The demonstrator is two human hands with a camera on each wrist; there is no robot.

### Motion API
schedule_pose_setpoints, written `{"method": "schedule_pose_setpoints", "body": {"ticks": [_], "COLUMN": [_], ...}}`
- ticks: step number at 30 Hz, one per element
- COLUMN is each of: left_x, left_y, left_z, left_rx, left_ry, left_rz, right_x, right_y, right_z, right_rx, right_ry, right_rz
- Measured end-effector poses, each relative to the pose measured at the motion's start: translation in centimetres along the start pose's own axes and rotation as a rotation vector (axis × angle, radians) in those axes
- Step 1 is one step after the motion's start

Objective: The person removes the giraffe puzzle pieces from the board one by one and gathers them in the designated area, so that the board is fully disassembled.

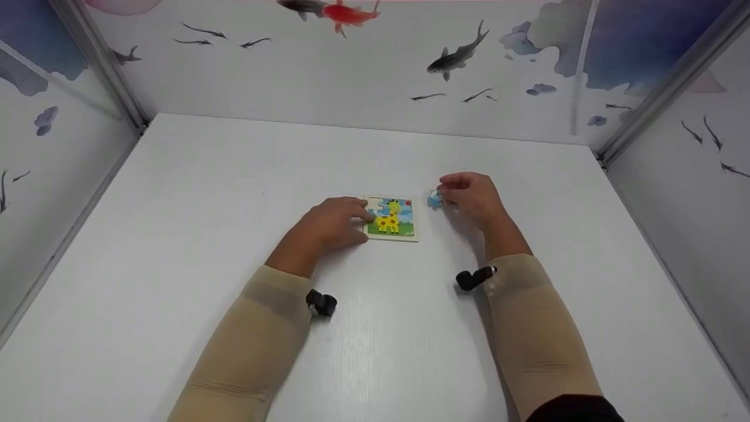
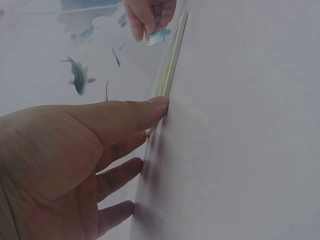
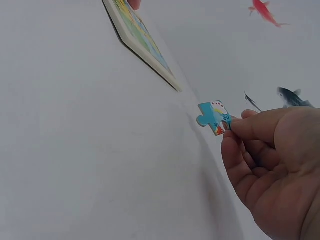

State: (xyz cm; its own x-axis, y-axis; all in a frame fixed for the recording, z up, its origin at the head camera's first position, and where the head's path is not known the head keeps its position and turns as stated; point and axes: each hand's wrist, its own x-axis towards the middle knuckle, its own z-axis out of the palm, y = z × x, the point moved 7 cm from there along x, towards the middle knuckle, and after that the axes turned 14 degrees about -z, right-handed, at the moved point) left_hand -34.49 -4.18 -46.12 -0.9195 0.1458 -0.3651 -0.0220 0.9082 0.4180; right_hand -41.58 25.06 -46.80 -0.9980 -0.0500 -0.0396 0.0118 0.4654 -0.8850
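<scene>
Loose piece [image 1: 435, 199] right of puzzle board [image 1: 391, 218]

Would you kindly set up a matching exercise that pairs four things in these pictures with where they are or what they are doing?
Things:
1. left hand
2. right hand
3. giraffe puzzle
4. blue piece

States:
A. pinched between fingertips, to the right of the board
B. lies flat on the white table, one gap at its top left
C. rests at the board's left edge, fingers touching it
D. pinches a small piece beside the board

Pairs: 1-C, 2-D, 3-B, 4-A
</scene>
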Motion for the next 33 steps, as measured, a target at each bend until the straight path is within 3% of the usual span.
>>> {"method": "schedule_pose_setpoints", "body": {"ticks": [11, 19, 26, 33], "left_x": [-0.1, -0.7, -0.2, 0.0], "left_y": [0.3, 0.4, 0.2, 0.1], "left_z": [-0.1, -0.2, 0.1, 0.0], "left_rx": [0.073, 0.049, 0.053, 0.027], "left_ry": [0.000, -0.003, -0.003, -0.024], "left_rz": [0.046, 0.034, 0.033, 0.007], "right_x": [0.2, -0.1, -0.4, -0.7], "right_y": [0.5, 0.6, -2.0, -5.4], "right_z": [0.3, 0.4, 1.1, 4.1], "right_rx": [-0.066, -0.087, -0.080, -0.090], "right_ry": [-0.032, -0.035, -0.039, -0.144], "right_rz": [0.005, 0.042, -0.038, -0.136]}}
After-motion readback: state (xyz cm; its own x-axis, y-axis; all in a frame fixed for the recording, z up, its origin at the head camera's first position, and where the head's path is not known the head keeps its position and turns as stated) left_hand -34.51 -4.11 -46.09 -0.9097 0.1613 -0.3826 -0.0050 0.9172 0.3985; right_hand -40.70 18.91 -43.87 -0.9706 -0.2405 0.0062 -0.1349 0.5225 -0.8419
